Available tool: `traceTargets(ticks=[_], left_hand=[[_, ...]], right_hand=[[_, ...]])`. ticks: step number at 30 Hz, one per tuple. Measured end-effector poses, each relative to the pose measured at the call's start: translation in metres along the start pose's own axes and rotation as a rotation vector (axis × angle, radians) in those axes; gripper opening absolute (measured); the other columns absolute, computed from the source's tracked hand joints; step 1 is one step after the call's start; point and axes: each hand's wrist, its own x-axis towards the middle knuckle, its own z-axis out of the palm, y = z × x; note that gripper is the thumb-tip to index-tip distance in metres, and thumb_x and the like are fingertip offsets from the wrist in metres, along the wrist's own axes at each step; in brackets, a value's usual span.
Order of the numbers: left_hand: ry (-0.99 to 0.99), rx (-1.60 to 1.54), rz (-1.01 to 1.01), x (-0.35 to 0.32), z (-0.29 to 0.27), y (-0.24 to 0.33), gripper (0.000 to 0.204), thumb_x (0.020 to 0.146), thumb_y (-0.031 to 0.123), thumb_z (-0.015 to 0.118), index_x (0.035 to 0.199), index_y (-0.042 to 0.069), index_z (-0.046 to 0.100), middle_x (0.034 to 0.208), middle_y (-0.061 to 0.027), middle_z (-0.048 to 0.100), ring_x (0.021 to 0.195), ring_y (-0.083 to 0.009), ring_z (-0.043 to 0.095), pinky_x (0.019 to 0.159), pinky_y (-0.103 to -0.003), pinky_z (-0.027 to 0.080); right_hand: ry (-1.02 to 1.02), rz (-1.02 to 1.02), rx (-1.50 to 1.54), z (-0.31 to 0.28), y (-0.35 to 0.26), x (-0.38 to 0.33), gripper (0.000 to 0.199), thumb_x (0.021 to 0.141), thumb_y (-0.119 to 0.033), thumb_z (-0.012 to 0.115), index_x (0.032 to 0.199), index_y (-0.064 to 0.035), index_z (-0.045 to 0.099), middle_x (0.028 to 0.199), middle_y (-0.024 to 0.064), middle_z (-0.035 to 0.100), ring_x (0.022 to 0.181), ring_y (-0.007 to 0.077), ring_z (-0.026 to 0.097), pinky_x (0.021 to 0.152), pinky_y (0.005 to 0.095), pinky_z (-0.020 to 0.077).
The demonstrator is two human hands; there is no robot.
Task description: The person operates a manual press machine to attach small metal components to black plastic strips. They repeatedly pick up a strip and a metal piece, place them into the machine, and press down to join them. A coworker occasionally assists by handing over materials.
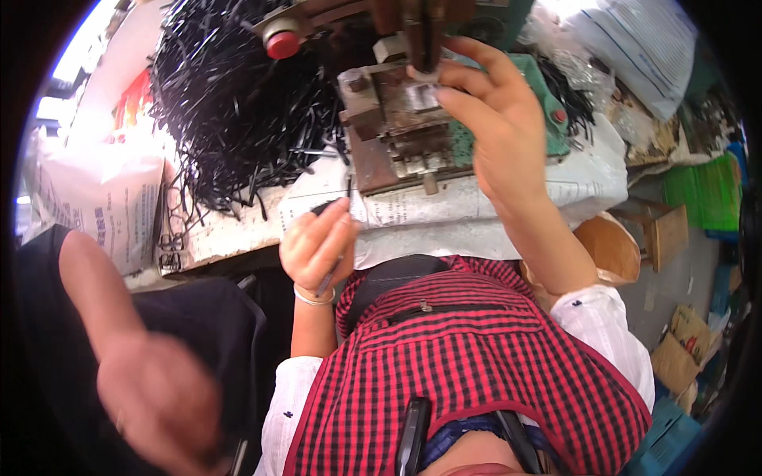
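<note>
We find the right hand (496,131) raised to the press (397,131) at the far edge of the bench (444,210), its fingers nearly closed, pinching a small pale part at the die; the part is too small to identify. The left hand (317,246) hangs at the near edge of the bench, fingers closed on a thin black strip (333,270) whose long axis runs upright, tilted slightly, with its upper end toward the press. The die lies up and to the right of that strip; the right hand is at it, the left well short of it. A large heap of black strips (238,103) covers the left part of the bench, just beside the press, and spills toward the near edge. A red knob (282,44) sits above the press. White sacks (635,47) lie at the far right; we cannot tell their contents. Cardboard boxes (683,341) and a green crate (702,194) stand on the floor at right. Another person's arm (127,349), blurred, enters at lower left, apart from the bench.
</note>
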Motion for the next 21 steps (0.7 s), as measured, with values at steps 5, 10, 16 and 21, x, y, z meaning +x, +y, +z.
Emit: traceTargets(ticks=[5,10,16,21], left_hand=[[-0.465,-0.412,-0.122,0.020,0.003,0.026,0.025,0.081,0.005,0.080,0.106,0.007,0.077,0.109,-0.0137,0.078,0.087,-0.0256,0.074,0.074,-0.036,0.057],[-0.341,-0.001,-0.225,0.032,0.011,-0.046,0.032,0.077,0.007,0.081,0.108,0.008,0.076,0.094,-0.0077,0.070,0.088,-0.0301,0.067,0.079,-0.042,0.054],[-0.406,0.298,-0.149,0.006,0.030,-0.128,0.024,0.077,0.004,0.073,0.101,0.008,0.076,0.100,-0.0098,0.066,0.095,-0.0312,0.063,0.082,-0.043,0.052],[0.239,-0.418,-0.765,0.042,0.020,-0.074,0.013,0.105,0.010,0.060,0.110,0.001,0.066,0.092,-0.0088,0.070,0.086,-0.0187,0.066,0.074,-0.032,0.052]], right_hand=[[-0.159,-0.109,-0.356,-0.018,-0.010,-0.002,0.047,0.092,0.000,0.068,0.138,-0.0018,0.060,0.129,0.0086,0.071,0.122,0.0160,0.064,0.108,0.0304,0.0462],[0.119,-0.032,-0.445,-0.095,0.016,0.011,0.037,0.095,-0.001,0.067,0.132,-0.0029,0.067,0.121,0.0032,0.072,0.108,0.0096,0.063,0.099,0.0265,0.0481],[0.291,-0.128,-0.884,-0.139,0.025,-0.001,0.029,0.092,-0.006,0.070,0.121,-0.0042,0.073,0.111,0.0082,0.076,0.099,0.0179,0.068,0.092,0.0306,0.0519],[0.151,-0.231,-1.321,-0.152,0.050,-0.023,0.022,0.083,-0.009,0.075,0.106,-0.0062,0.074,0.104,0.0138,0.073,0.102,0.0341,0.067,0.091,0.0420,0.0530]])
